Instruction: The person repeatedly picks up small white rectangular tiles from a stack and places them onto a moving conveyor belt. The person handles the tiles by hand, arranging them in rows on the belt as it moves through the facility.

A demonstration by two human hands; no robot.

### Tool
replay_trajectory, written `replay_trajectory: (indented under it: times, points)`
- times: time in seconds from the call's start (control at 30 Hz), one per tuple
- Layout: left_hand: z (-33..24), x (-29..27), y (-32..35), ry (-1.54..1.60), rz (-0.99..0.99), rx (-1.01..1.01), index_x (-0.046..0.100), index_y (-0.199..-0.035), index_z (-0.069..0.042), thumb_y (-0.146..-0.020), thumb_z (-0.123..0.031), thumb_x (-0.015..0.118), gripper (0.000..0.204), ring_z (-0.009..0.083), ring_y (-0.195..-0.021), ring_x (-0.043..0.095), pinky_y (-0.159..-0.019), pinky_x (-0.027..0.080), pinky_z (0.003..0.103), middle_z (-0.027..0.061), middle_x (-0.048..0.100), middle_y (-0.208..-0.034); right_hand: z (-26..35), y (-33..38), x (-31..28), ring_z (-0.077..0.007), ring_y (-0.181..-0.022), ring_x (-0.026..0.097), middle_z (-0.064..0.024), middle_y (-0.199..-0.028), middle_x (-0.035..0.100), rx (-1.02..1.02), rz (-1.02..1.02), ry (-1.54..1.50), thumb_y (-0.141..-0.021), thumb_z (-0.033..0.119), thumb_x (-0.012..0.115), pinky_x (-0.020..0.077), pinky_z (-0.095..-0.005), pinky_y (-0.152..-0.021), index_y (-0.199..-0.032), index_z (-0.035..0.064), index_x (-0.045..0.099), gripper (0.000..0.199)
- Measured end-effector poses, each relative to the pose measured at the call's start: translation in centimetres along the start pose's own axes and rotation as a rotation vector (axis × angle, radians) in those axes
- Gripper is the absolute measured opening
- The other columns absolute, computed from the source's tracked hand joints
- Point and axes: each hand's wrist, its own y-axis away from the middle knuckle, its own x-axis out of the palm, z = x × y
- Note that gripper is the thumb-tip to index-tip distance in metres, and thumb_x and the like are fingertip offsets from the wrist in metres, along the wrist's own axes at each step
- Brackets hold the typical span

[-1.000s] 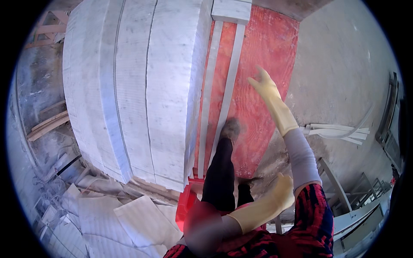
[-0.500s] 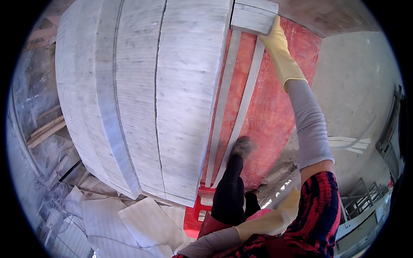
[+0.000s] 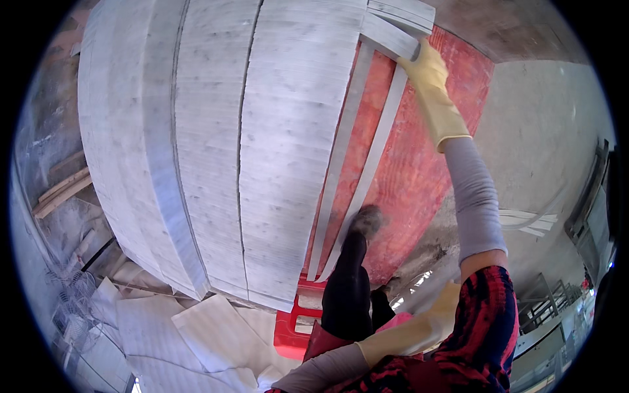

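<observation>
At the bottom edge, around six o'clock, the person's red-and-black patterned sleeves fill the nearest part of the view. The left hand [image 3: 419,331], in a pale yellow rubber glove over a grey undersleeve, lies low across the body at about five o'clock; its fingers are hidden, so whether it is clenched or released cannot be told.

Just beyond it, a leg in dark trousers ends in a dusty dark shoe [image 3: 364,221], which rests against the two thin grey stone strips [image 3: 347,177]. A red plastic crate [image 3: 295,324] sits on the floor beside the leg, and loose white foam sheets [image 3: 196,334] lie scattered toward seven o'clock.

Filling the centre and the nine to twelve o'clock region is a tall stack of pale grey stone slabs [image 3: 216,150] stood on edge, their long faces curving with the lens. To its right, a red ribbed board [image 3: 419,164] lies underneath the strips.

Farthest out, at one o'clock, the right hand [image 3: 429,72], also in a yellow rubber glove with a grey sleeve, is stretched up at full reach. Its fingers press against the top of the thin strips where they meet a short grey stone block [image 3: 393,26], touching rather than visibly gripping. Bare concrete floor [image 3: 544,131] spreads out at three o'clock.
</observation>
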Motion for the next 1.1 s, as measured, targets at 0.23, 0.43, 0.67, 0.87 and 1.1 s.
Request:
replay_trajectory:
  times: [0.23,0.43,0.67,0.87,1.1]
  points:
    - [-0.6,0.6,-0.8,0.01,-0.04,-0.002,0.074,-0.098,-0.005,-0.087,-0.019,0.063,0.021,0.0403,-0.097,0.07,-0.085,0.052,0.053,0.0222,0.072,-0.103,3.0,-4.4,1.2,-0.0387,-0.114,0.069,-0.0173,-0.12,0.07,-0.368,0.096,0.429,-0.078,0.037,0.088,0.0589,-0.0479,-0.091,-0.133,0.01,0.047,0.075]
    - [-0.2,2.6,0.1,0.004,-0.068,-0.036,0.075,-0.094,-0.005,-0.085,-0.018,0.064,0.019,0.0407,-0.095,0.071,-0.083,0.052,0.053,0.0223,0.073,-0.099,1.9,-1.1,1.2,-0.0368,-0.111,0.07,-0.0183,-0.119,0.07,-0.351,0.201,0.43,-0.076,0.038,0.09,0.0592,-0.0487,-0.089,-0.14,0.0109,0.043,0.084]
    - [-1.7,4.4,-2.6,-0.038,-0.114,-0.04,0.077,-0.088,-0.005,-0.083,-0.017,0.065,0.018,0.0411,-0.093,0.071,-0.081,0.053,0.053,0.0225,0.074,-0.094,-6.5,14.6,-0.5,-0.0363,-0.118,0.066,-0.0185,-0.128,0.066,-0.311,0.503,0.41,-0.076,0.041,0.086,0.0535,-0.0521,-0.097,-0.16,0.0113,0.03,0.105]
    - [-0.3,8.9,-2.9,-0.197,-0.103,-0.007,0.079,-0.079,-0.004,-0.079,-0.016,0.068,0.016,0.0428,-0.079,0.073,-0.073,0.055,0.054,0.0225,0.075,-0.083,-14.8,30.8,-4.2,-0.0356,-0.131,0.06,-0.0199,-0.136,0.064,0.022,0.849,-0.013,-0.063,0.043,0.092,0.0486,-0.0442,-0.109,-0.149,0.0078,0.051,0.102]
    - [0.3,13.0,-2.2,-0.549,0.159,-0.031,0.084,-0.087,-0.01,-0.081,-0.018,0.069,0.018,0.0321,-0.077,0.077,-0.062,0.058,0.047,0.0109,0.077,-0.079,-22.0,51.8,-10.0,-0.0382,-0.125,0.064,-0.022,-0.131,0.069,0.492,0.906,-0.325,-0.064,0.038,0.095,0.0504,-0.0431,-0.106,-0.143,0.0044,0.057,0.094]
